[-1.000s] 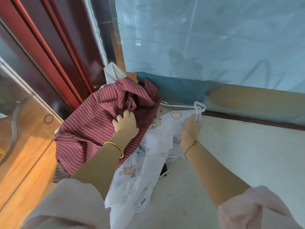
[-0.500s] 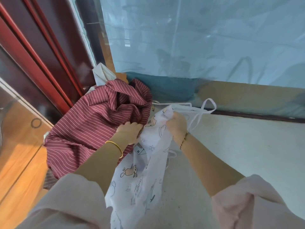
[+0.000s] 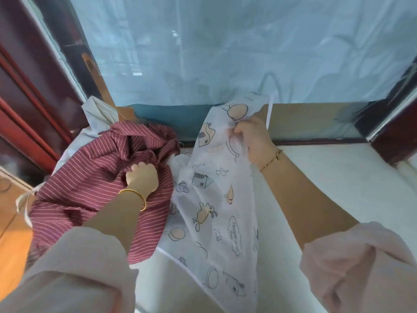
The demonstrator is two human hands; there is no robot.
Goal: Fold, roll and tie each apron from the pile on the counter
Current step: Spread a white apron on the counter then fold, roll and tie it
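A white apron (image 3: pixel 216 213) printed with cartoon animals and houses hangs lifted over the pale counter (image 3: pixel 338 188). My right hand (image 3: pixel 252 141) is closed on its upper part, and a white strap (image 3: pixel 269 111) dangles just behind that hand. A crumpled dark red striped apron (image 3: pixel 90 177) lies at the left of the counter. On it rests my left hand (image 3: pixel 142 177), fingers curled into the red cloth near its bunched middle. A pale piece of cloth (image 3: pixel 99 114) pokes out behind the red apron.
A window covered with bluish film (image 3: pixel 225 53) rises behind the counter, with a teal cloth (image 3: pixel 171 118) along its sill. Dark red wooden frames stand at the left (image 3: pixel 33 98) and far right (image 3: pixel 392 136). A wooden floor (image 3: pixel 11 222) lies below left.
My right hand has raised the white printed apron up and to the right, away from the pile. My left hand has stayed on the red striped apron. The camera has shifted right.
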